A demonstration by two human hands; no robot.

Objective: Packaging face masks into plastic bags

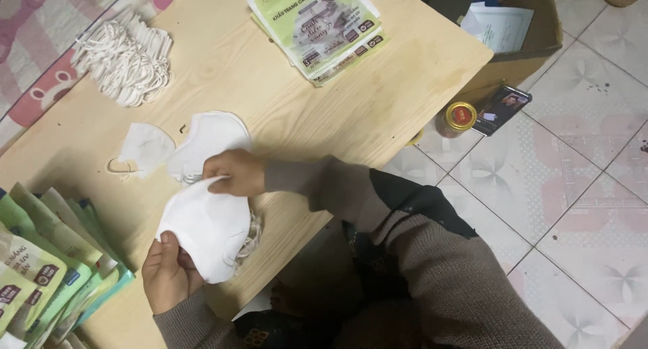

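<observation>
Stack of flat green-and-white rectangular packets (317,26) at the far edge of the wooden counter (378,99), printed faces up; a second fanned bunch of green packets (47,275) at the near left corner, overlapping each other. White face mask (206,231) held over the near part of the counter between both hands, long axis running from near-left to far-right, tilted, elastic loops hanging off its right side. Left hand (165,275) pinches the mask's near-left end, fingers closed on the cloth. Right hand (236,173) grips the far upper edge, fingers curled shut on it. Just behind the right hand, a small stack of white masks (212,136) lies flat on the counter, and a single folded mask (145,146) with a loop showing sits to its left. Heap of white elastic-looped masks (125,55) farther left, near the counter's edge. Open cardboard box (523,59) on the tiled floor (580,187) past the counter's right corner, papers (503,25) inside. Beside it on the floor a small jar with a gold lid (459,117) and a dark flat rectangular packet (503,108), touching or nearly so
</observation>
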